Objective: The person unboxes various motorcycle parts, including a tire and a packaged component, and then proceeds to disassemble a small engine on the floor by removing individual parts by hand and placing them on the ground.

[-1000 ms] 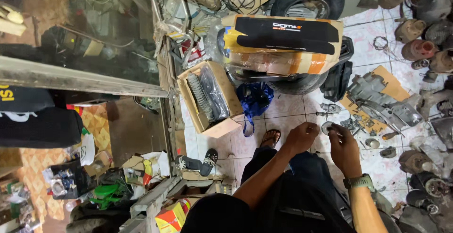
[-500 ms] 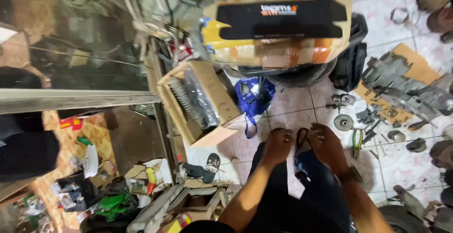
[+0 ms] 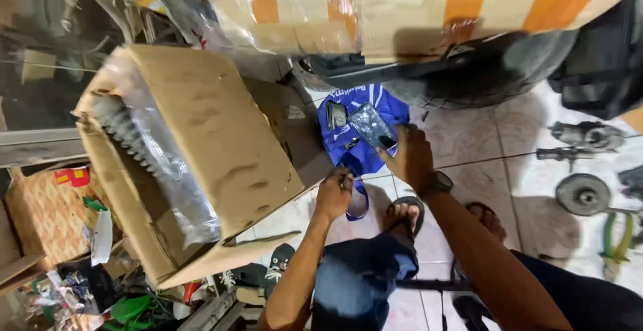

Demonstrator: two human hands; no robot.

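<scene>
A large parcel wrapped in clear plastic with orange and cream stripes (image 3: 415,9) fills the upper part of the frame; under it sits a dark rubber tyre (image 3: 469,76). At the left centre lies a big brown cardboard box (image 3: 221,157), tilted, open on its left side, with a grey ribbed part in clear plastic (image 3: 140,150) inside. In the middle of the frame a blue cloth bag (image 3: 351,140) lies on the pale tiled floor (image 3: 509,163), just beside the box corner. The right hand (image 3: 412,157), with a dark wristwatch (image 3: 437,185), rests on the right edge of the bag; its fingers are curled and pinch a flat dark phone with a shiny screen (image 3: 374,126), which lies on top of the bag. The left hand (image 3: 333,195) is closed into a fist at the lower edge of the bag, fingers pressed together around a small dark thing; what it is I cannot tell. At the right edge lie a round grey metal disc (image 3: 583,193) and green-handled pliers (image 3: 617,234).
</scene>
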